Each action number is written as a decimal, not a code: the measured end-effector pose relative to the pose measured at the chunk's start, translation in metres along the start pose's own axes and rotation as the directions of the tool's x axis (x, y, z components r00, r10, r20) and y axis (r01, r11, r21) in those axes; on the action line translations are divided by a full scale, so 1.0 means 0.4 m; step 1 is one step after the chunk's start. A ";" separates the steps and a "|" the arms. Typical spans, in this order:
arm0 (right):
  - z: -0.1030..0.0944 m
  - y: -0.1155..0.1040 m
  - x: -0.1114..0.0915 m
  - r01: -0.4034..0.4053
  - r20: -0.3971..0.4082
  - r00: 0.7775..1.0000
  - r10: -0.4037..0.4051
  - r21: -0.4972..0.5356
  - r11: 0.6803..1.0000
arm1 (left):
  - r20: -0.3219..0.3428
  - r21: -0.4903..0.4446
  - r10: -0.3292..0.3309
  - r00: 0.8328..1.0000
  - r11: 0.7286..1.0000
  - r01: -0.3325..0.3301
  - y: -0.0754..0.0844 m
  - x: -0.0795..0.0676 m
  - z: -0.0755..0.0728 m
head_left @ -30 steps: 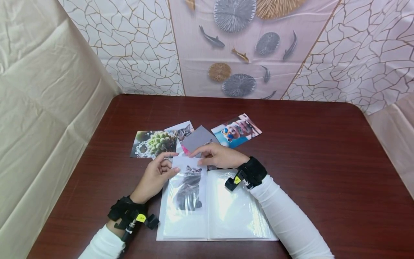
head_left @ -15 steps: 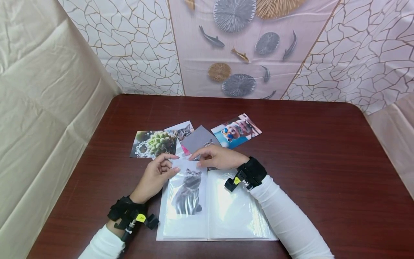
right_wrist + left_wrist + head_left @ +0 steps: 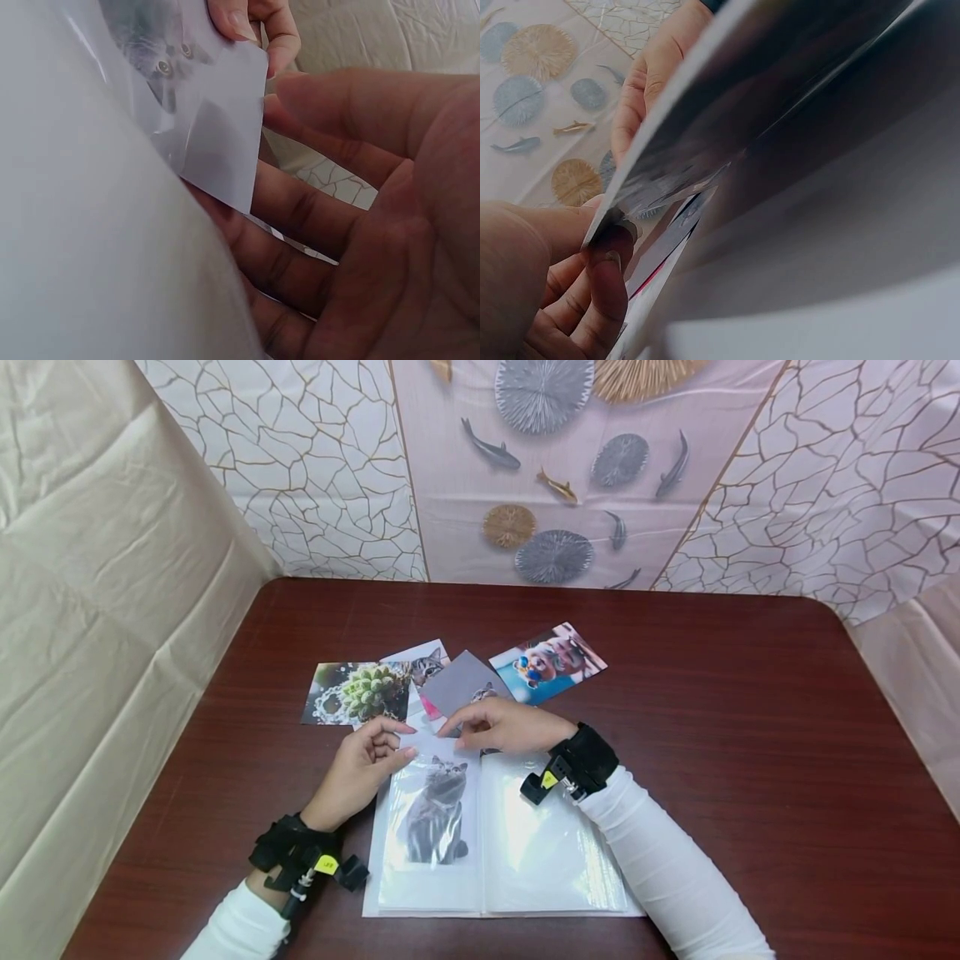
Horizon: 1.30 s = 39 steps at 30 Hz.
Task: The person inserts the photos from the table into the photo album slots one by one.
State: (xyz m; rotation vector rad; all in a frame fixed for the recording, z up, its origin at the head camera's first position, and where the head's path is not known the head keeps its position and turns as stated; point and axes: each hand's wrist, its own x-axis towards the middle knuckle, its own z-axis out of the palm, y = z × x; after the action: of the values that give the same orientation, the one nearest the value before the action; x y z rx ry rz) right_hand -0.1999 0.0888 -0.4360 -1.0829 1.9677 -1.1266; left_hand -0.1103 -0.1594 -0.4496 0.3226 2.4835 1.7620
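Note:
A photo of a grey cat [image 3: 438, 810] lies mostly inside the clear sleeve on the left page of an open photo album [image 3: 555, 868]. Its top strip sticks out above the sleeve. My left hand [image 3: 358, 774] pinches the photo's upper left edge between thumb and fingers; in the left wrist view the thumb [image 3: 562, 229] lies along that edge. At the top edge is my right hand [image 3: 517, 724], index finger touching it. The right wrist view shows this thumb [image 3: 337, 101] just off the photo's edge and the other fingers extended behind the photo.
Behind the album lie loose prints: a cactus photo [image 3: 367, 692], a grey-backed print [image 3: 459, 681] overlapping others, and a colourful photo [image 3: 551, 662] farther right. All rest on the dark red-brown table [image 3: 712, 710]. Patterned cloth [image 3: 330, 460] hangs beyond it.
The cat photo has slid down deeper into the sleeve, so less of it sticks out. My right hand has moved slightly down with it; the left hand has hardly moved.

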 end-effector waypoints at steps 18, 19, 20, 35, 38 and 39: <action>0.004 -0.013 0.001 -0.029 0.018 0.999 0.030 -0.055 0.998 | 0.005 0.010 0.045 0.999 0.999 -0.045 -0.069 0.010 -0.003; 0.004 -0.014 0.002 -0.026 0.020 0.999 0.028 -0.056 0.998 | 0.005 0.008 0.052 0.999 0.999 -0.052 -0.072 0.010 -0.003; 0.005 -0.015 0.003 -0.024 0.024 0.999 0.026 -0.055 0.998 | 0.007 0.007 0.058 0.998 0.998 -0.058 -0.074 0.010 -0.003; 0.014 -0.025 0.002 0.008 0.037 0.999 -0.005 -0.095 0.995 | 0.002 0.047 0.087 0.996 0.995 -0.087 -0.082 0.011 -0.003; 0.015 -0.026 0.003 0.014 0.043 0.999 -0.010 -0.099 0.995 | 0.007 0.055 0.086 0.996 0.995 -0.086 -0.081 0.011 -0.004; 0.015 -0.027 0.004 0.016 0.045 0.999 -0.011 -0.099 0.995 | 0.007 0.057 0.085 0.996 0.995 -0.086 -0.081 0.011 -0.004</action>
State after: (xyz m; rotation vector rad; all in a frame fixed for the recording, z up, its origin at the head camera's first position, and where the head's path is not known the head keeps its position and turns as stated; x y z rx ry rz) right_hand -0.1920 0.0819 -0.4294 -1.1644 2.0017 -1.0124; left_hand -0.1190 -0.1702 -0.4794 0.4427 2.5573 1.7205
